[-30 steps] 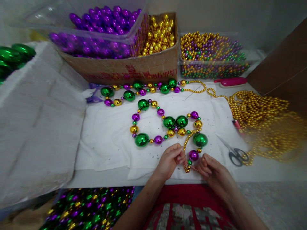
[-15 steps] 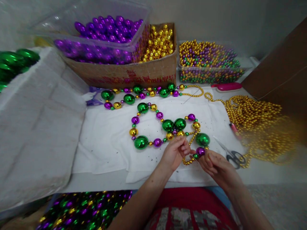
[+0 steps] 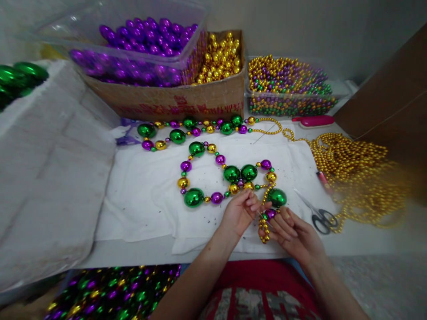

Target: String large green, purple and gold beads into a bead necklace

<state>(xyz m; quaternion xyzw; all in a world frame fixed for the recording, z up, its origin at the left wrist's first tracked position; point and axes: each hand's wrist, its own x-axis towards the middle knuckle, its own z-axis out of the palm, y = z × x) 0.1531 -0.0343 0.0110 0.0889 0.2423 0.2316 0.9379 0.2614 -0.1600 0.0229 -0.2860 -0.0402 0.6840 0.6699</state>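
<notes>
A bead necklace (image 3: pixel 194 198) of large green, purple and gold balls lies looped on the white cloth (image 3: pixel 143 191). My left hand (image 3: pixel 240 211) is closed in a pinch at its near end, on what looks like the thin thread. Close by on the right, my right hand (image 3: pixel 295 229) is closed on the same end, fingers by a purple bead (image 3: pixel 270 214) and below a big green bead (image 3: pixel 277 198). A strand of small gold beads (image 3: pixel 264 231) hangs between my hands. The fingertips partly hide the thread.
Scissors (image 3: pixel 323 221) and a red lighter-like object (image 3: pixel 323 181) lie right, beside piled gold bead strands (image 3: pixel 350 160). Another necklace (image 3: pixel 177 136) lies behind. A cardboard box (image 3: pixel 160 101) and a clear bin (image 3: pixel 293 104) of beads stand at the back; a cloth-covered box (image 3: pixel 56 155) stands left.
My right hand has moved left, closer to my left hand, bringing the purple and green beads along. The gold strand now hangs lower between the hands. The view has shifted slightly.
</notes>
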